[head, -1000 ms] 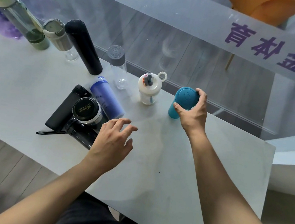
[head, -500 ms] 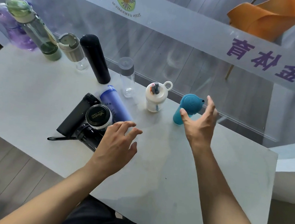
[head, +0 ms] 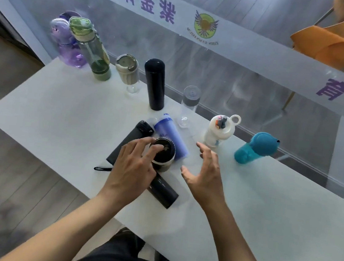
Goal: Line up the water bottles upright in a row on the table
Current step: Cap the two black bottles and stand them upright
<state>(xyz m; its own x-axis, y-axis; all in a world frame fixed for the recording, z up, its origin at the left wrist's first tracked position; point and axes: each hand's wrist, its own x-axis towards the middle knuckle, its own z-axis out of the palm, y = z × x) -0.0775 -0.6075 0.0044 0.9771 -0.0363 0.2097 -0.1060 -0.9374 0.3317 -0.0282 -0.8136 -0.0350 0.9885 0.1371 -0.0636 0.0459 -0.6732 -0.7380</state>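
Observation:
Several bottles stand upright in a row along the glass: purple (head: 67,49), green (head: 93,57), beige-lidded glass (head: 129,75), black thermos (head: 154,83), clear with grey cap (head: 188,106), white with a loop lid (head: 218,132) and teal (head: 252,148). In front of them lie a lavender bottle (head: 171,135), a black flask (head: 131,141) and a black bottle (head: 163,191). A black-lidded steel bottle (head: 164,155) stands among these. My left hand (head: 132,167) has its fingertips on that lid. My right hand (head: 204,174) hovers open just right of the pile, holding nothing.
The white table (head: 57,118) ends at a glass partition (head: 249,92) with purple lettering right behind the row. A black strap (head: 102,168) trails from the pile toward the near edge. An orange chair (head: 342,43) sits beyond the glass.
My right hand let go of the teal bottle, which stays upright, and moved left toward the pile. My left hand reached forward onto the black-lidded bottle.

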